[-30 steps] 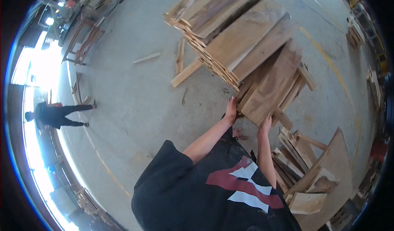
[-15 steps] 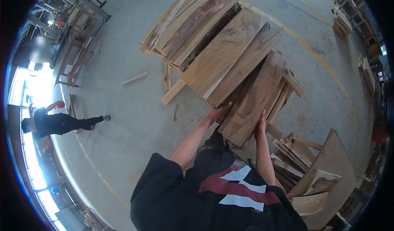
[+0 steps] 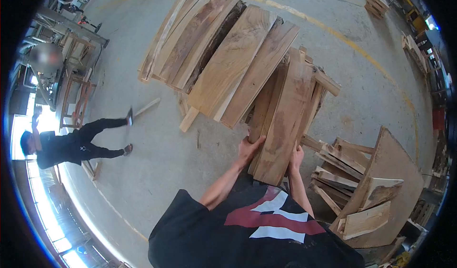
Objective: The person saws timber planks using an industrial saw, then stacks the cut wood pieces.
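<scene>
A long brown wooden board [image 3: 286,120] lies lengthwise in front of my body, its near end close to my shirt. Beneath its left side shows another narrower board [image 3: 263,107]. My left hand [image 3: 249,150] is closed around the left edge of these boards, thumb on top and fingertips hidden below. On the opposite long edge, my right hand [image 3: 296,157] grips the board, its fingers partly hidden. Left of the held boards, a wide plank [image 3: 233,61] and a slimmer plank [image 3: 261,75] rest on the pile.
More rough planks [image 3: 190,34] lie at the pile's far left, over support timbers [image 3: 189,119]. Offcuts [image 3: 340,163] and a large upright panel [image 3: 381,192] stand at right. A person [image 3: 81,142] walks at left, near a loose stick [image 3: 146,107] and machinery.
The held boards have come nearer my body and turned more upright in view, with both hands still on them. The view has shifted. The person at left has taken a step.
</scene>
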`<state>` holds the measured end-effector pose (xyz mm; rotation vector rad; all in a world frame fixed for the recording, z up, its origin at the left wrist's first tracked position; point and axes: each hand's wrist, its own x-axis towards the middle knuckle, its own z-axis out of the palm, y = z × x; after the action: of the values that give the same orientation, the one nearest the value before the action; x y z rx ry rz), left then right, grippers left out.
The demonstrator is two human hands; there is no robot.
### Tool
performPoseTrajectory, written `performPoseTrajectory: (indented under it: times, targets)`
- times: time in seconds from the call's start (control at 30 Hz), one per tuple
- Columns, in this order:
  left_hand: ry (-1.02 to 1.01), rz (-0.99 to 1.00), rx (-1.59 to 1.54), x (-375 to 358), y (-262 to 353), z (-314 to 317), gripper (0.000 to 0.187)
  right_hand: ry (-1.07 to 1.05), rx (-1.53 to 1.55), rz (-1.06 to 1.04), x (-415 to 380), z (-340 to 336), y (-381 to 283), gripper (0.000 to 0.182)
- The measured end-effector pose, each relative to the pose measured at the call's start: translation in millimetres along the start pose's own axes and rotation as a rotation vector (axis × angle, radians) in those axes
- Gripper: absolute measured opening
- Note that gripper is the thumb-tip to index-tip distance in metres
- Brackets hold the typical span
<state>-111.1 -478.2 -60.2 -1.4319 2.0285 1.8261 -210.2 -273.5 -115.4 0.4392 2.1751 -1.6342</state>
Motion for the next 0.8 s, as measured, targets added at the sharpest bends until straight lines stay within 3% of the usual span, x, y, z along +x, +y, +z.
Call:
performPoseTrajectory:
  times: [0.17,0.23,0.33,0.5,0.57,0.77,0.8]
  targets:
    - [-0.052,-0.009,-0.040,-31,-11,4,0.087,0.008,-0.051,0.030,-33,-28,0,0.053]
    - [-0.061,0.018,-0.083,-45,-15,7,0.085,-0.005,0.120,0.105,-56,-33,-20,0.051]
    - [-0.042,0.018,0.065,-65,-12,3,0.086,-0.012,0.114,0.067,-70,-48,-5,0.050]
    - [-0.119,0.018,0.049,-91,-21,9,0.085,0.003,0.033,0.055,-94,-80,21,0.050]
    - [-0.128,0.093,0.052,-104,-5,8,0.082,0.016,0.172,-0.085,-102,-83,26,0.050]
    - [-0.154,0.297,0.134,-101,-1,33,0.076,0.080,0.431,-0.115,-123,-114,-1,0.041]
    - [-0.149,0.353,0.195,-100,-3,43,0.075,0.112,0.352,-0.089,-124,-121,-1,0.041]
